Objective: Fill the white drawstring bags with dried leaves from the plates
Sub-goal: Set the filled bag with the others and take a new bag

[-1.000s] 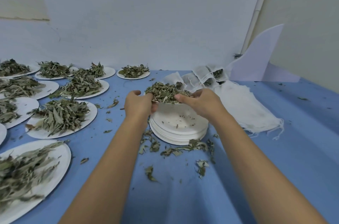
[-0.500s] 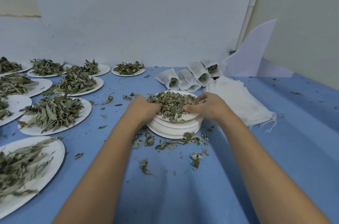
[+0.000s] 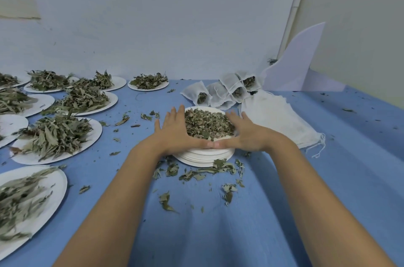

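A blue cloth (image 3: 284,212) covers the table, creased in long folds toward the near edge. Behind it stands a pale white wall (image 3: 175,15), and a thin white pipe (image 3: 293,8) runs up the corner where it meets a beige wall (image 3: 360,26) on the right. A curved white board piece (image 3: 293,65) leans upright in that far right corner.

White paper plates (image 3: 96,133) heaped with long dried leaves fill the left side of the table, from the near left edge back to the wall; one smaller heaped plate (image 3: 161,86) sits alone at the far middle. Loose leaf scraps (image 3: 196,172) lie scattered on the cloth, thickest just in front of the centre.

At the centre is a stack of white paper plates (image 3: 205,156), and the top one carries a mound of crumbled dried leaves (image 3: 207,123). Just beyond it, four white drawstring bags (image 3: 218,94) with leaves showing at their mouths lie bunched together. To their right a flat pile of empty white bags (image 3: 277,118) lies on the cloth, strings trailing at its near right corner.

Both bare forearms reach in from the near edge. The left hand (image 3: 175,133) lies flat against the mound's left side, fingers straight and pointing away, gripping nothing. The right hand (image 3: 251,133) mirrors it on the right side, fingers likewise extended. The two thumbs (image 3: 205,144) point inward and meet tip to tip on the near rim of the top plate, so the hands frame the leaves.
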Action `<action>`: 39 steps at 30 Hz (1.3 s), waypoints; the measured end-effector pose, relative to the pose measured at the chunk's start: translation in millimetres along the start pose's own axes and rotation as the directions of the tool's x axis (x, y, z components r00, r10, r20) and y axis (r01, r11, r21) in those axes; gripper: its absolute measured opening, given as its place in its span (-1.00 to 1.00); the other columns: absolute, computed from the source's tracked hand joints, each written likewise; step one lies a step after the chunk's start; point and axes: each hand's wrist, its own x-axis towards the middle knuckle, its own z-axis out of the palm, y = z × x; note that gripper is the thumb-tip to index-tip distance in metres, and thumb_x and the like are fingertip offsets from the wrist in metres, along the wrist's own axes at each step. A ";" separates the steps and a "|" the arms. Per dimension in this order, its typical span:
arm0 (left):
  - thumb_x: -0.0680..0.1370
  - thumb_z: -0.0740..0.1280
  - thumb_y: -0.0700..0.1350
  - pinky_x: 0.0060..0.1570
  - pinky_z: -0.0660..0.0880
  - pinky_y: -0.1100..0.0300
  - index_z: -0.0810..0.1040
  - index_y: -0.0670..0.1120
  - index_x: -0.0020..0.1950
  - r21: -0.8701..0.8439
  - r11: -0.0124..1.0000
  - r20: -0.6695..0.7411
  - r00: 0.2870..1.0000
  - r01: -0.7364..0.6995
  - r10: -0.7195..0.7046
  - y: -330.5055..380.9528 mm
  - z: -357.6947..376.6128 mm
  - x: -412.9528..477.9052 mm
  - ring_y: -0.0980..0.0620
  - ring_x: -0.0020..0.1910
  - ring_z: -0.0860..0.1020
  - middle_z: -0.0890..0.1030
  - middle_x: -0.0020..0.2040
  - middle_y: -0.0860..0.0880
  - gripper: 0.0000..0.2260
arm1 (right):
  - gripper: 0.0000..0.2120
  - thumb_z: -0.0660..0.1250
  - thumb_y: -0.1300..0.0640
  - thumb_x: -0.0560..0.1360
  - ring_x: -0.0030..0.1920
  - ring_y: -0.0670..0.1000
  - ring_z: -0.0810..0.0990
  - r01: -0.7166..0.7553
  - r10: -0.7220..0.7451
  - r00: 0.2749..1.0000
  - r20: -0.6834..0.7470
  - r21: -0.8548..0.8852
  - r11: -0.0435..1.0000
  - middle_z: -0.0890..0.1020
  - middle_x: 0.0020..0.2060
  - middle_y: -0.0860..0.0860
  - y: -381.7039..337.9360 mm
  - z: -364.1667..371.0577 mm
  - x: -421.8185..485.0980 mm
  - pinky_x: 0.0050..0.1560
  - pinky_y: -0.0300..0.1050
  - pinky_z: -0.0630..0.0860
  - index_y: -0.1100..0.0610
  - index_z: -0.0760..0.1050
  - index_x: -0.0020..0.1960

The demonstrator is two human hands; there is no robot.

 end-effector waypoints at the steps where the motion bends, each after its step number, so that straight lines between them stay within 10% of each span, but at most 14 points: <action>1: 0.30 0.35 0.38 0.45 -0.27 -0.10 -0.27 -0.06 0.55 -0.025 1.000 0.001 1.000 -0.008 0.008 -0.9 0.0 1.4 -0.01 0.54 -0.20 -0.18 0.57 -0.06 0.12 | 0.00 0.36 -0.27 0.38 0.51 -0.02 -0.33 0.001 -0.002 1.000 0.025 0.032 0.999 -0.22 0.54 -0.04 1.2 1.6 1.2 0.50 0.13 -0.14 -0.06 -0.20 0.56; 6: 0.48 0.34 0.20 0.47 -0.28 -0.03 -0.12 -0.06 0.57 -0.081 0.992 -0.013 0.996 -0.092 0.092 -8.1 -3.2 6.4 0.00 0.55 -0.03 0.06 0.57 -0.05 -0.12 | -0.10 0.31 -0.30 0.42 0.53 0.01 -0.22 0.011 -0.015 0.999 0.040 0.100 0.995 -0.28 0.53 0.02 1.8 6.0 8.3 0.50 0.12 -0.03 -0.20 -0.17 0.54; 9: 0.49 0.38 0.10 0.47 0.08 0.00 0.04 -0.04 0.55 -0.172 0.975 -0.029 0.990 -0.143 0.140 -7.1 -3.7 9.9 -0.03 0.46 0.23 0.26 0.49 -0.02 -0.24 | -0.20 0.28 -0.24 0.48 0.52 -0.08 -0.23 0.062 -0.063 0.998 0.005 0.161 0.985 -0.17 0.55 -0.01 0.1 7.8 11.2 0.51 0.05 -0.07 -0.16 -0.10 0.55; 13: 0.50 0.42 -0.05 0.04 0.28 0.31 0.20 -0.02 0.48 -0.240 0.946 -0.093 0.975 -0.217 0.200 -1.4 -2.7 10.1 0.17 0.10 0.37 0.41 0.18 0.11 -0.38 | -0.37 0.22 -0.08 0.58 0.49 0.01 0.19 0.104 -0.089 0.992 -0.092 0.176 0.979 0.22 0.51 -0.01 -6.9 13.3 17.9 0.45 -0.02 0.18 -0.04 0.02 0.56; 18: 0.45 0.46 0.00 0.03 0.29 0.49 0.17 -0.04 0.51 -0.253 0.939 -0.179 0.965 -0.234 0.192 -4.0 -0.4 11.7 0.07 0.26 0.39 0.39 0.23 0.11 -0.28 | -0.39 0.28 0.07 0.54 0.39 0.01 0.31 0.150 -0.096 0.978 -0.187 0.305 0.940 0.36 0.41 -0.03 -8.0 12.9 21.6 0.36 -0.01 0.29 -0.04 0.12 0.51; 23: 0.23 0.30 0.44 0.47 0.05 -0.15 -0.05 0.11 0.57 -0.426 0.902 -0.123 0.992 -0.077 0.026 -10.3 -9.6 8.3 -0.01 0.55 -0.03 -0.03 0.58 0.07 0.03 | -0.62 0.27 0.13 0.47 0.31 -0.08 0.35 0.238 -0.037 0.928 -0.372 0.511 0.826 0.43 0.24 -0.13 -5.3 8.1 21.7 0.17 -0.10 0.28 -0.14 0.40 0.25; 30: 0.44 -0.13 0.46 0.49 -0.03 -0.14 -0.01 0.06 0.57 -0.524 0.851 -0.095 0.991 0.029 -0.092 -15.6 -3.0 15.6 -0.02 0.54 0.02 0.04 0.57 0.03 -0.20 | -0.50 0.01 -0.17 0.62 0.35 0.04 0.36 0.068 0.082 0.930 -0.358 0.386 0.920 0.39 0.39 0.04 -7.9 12.5 26.4 0.15 -0.14 0.22 0.08 0.28 0.45; 36: 0.41 -0.16 0.46 0.46 0.06 -0.09 0.08 0.01 0.56 -0.460 0.888 -0.184 0.979 -0.004 -0.091 -16.1 -3.8 8.1 -0.07 0.52 0.12 0.15 0.55 -0.03 -0.17 | -0.60 0.02 -0.09 0.64 -0.02 -0.01 0.42 0.078 0.108 0.876 -0.471 0.359 0.930 0.53 0.05 0.05 -12.2 12.7 18.2 -0.06 -0.17 0.22 0.18 0.46 0.18; 39: 0.57 -0.15 0.32 -0.05 0.32 0.08 0.55 -0.20 -0.04 -0.366 0.929 -0.295 0.953 -0.045 -0.070 -8.8 -6.6 1.7 -0.05 0.02 0.46 0.57 0.11 -0.27 -0.30 | -0.56 0.03 0.00 0.65 -0.16 0.11 0.47 0.061 0.146 0.801 -0.581 0.322 0.945 0.58 -0.16 0.15 -13.5 15.5 14.1 -0.24 -0.08 0.23 0.33 0.51 -0.07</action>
